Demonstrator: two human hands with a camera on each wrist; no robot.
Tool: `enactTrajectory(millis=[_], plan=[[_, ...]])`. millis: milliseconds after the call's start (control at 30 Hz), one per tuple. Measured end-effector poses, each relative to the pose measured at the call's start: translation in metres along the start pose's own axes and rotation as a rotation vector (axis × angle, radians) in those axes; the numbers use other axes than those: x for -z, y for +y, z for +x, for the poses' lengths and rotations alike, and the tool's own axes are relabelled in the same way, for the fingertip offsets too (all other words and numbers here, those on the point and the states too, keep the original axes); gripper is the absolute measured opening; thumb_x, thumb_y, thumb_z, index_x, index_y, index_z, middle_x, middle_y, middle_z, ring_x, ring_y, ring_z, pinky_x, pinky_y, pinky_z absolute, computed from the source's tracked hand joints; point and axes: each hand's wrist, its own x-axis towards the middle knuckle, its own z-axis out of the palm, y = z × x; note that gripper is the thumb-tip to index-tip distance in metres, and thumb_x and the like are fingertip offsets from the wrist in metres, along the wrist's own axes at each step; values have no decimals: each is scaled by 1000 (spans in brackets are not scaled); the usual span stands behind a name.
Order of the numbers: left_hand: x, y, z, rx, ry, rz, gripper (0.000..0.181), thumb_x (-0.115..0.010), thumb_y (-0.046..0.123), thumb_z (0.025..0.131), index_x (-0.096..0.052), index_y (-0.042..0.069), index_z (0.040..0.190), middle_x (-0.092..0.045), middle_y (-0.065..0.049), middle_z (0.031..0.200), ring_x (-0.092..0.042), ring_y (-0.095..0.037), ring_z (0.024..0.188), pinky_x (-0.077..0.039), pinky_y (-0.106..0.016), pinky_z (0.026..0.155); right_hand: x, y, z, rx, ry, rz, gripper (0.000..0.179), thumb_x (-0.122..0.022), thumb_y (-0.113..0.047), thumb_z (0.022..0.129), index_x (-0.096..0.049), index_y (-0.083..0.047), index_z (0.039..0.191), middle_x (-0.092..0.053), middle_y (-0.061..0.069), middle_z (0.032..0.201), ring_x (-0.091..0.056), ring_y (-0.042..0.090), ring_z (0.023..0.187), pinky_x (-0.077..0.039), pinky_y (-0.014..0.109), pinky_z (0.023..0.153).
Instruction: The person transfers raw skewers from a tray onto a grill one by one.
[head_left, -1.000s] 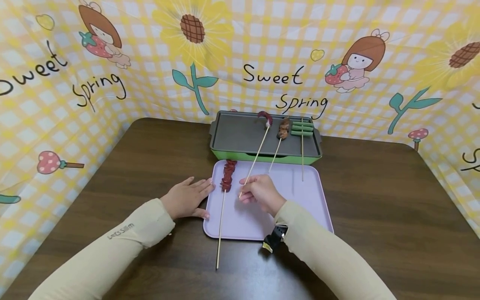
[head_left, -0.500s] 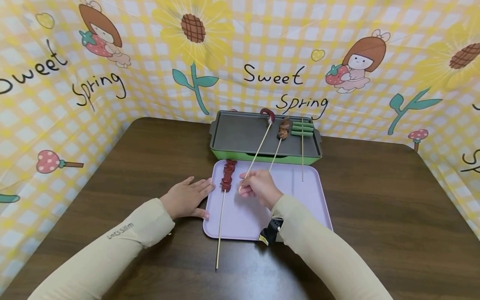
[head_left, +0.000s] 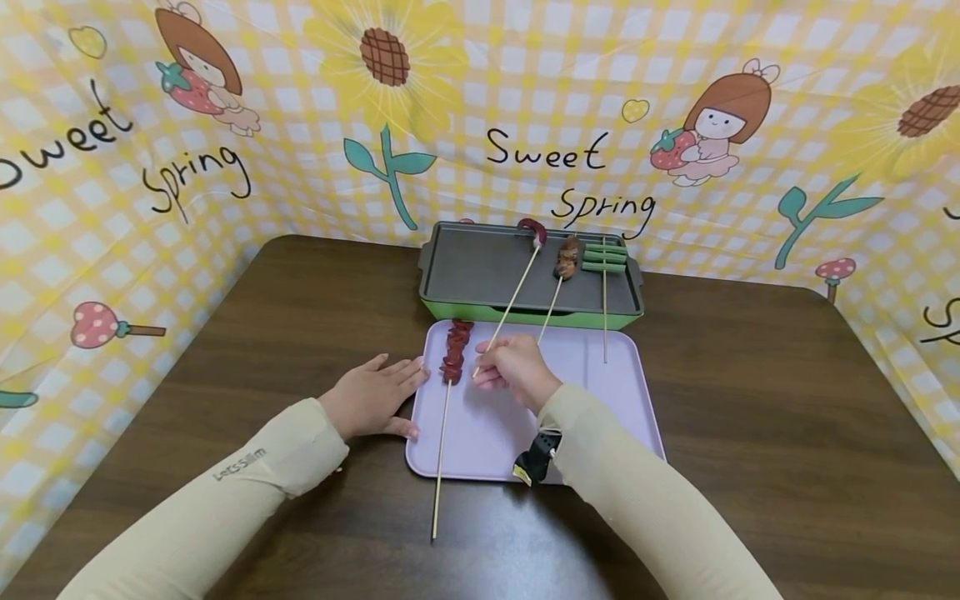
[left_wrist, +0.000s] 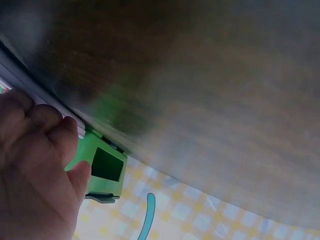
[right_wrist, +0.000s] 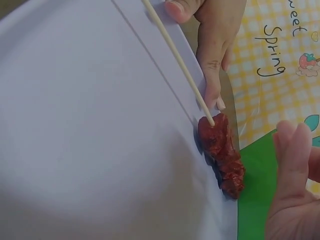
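Raised slightly toward the upper left of the head view since a second ago, the right hand [head_left: 517, 369] has carried the curled-tip skewer [head_left: 514, 293] along; the left hand [head_left: 371, 396] has stayed put. The brown bench [head_left: 750, 417] is cut off below. At centre, the lilac tray [head_left: 611, 400] is partly covered by the right forearm; above it sits the green-sided grill [head_left: 480, 267]. Left-hand fingers spread against the tray's left edge. Right-hand fingers pinch the stick near its lower end at frame centre, its dark-red tip at the grill's far rim; contact with the plate cannot be told. Right of it, the brown-meat skewer [head_left: 567, 257] has its lower end hidden by that hand. The left wrist view is hazy.
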Motion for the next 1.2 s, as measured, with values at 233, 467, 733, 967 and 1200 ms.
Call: enactTrajectory(millis=[233, 467, 733, 967, 1200], plan=[[1, 0, 0, 2, 5, 15, 84, -52, 58, 89, -39, -4, 143, -36, -21, 149, -36, -31, 136, -25, -53, 110, -1, -1, -1, -5, 4, 16, 31, -53, 10, 88, -56, 19, 117, -60, 8, 63, -57, 7, 44, -50, 18, 47], [2, 2, 0, 3, 18, 22, 82, -53, 57, 89, -40, -4, 142, -37, -22, 148, -38, -31, 136, -26, -52, 110, 1, -3, -4, -29, 7, 26, 32, -54, 10, 88, -55, 17, 120, -60, 8, 63, -58, 7, 45, -49, 19, 46], [3, 2, 0, 9, 8, 24, 83, -53, 57, 89, -40, -4, 143, -37, -21, 148, -37, -30, 136, -25, -52, 110, 2, -3, -8, -13, -7, 62, 31, -55, 6, 90, -54, 17, 120, -63, 8, 65, -60, 8, 48, -51, 20, 49], [3, 1, -1, 6, 18, 21, 82, -53, 57, 89, -41, -4, 142, -37, -21, 148, -38, -31, 135, -26, -52, 110, 1, 0, -15, 11, -17, 87, 29, -56, -1, 93, -57, 18, 116, -63, 5, 62, -62, 9, 50, -54, 21, 52], [2, 2, -2, -6, 43, 31, 81, -54, 56, 88, -43, -5, 141, -39, -22, 146, -41, -31, 134, -28, -52, 109, -1, 10, -32, -22, -79, 6, 32, -61, -6, 93, -58, 15, 116, -63, 5, 60, -61, 9, 48, -53, 23, 50]])
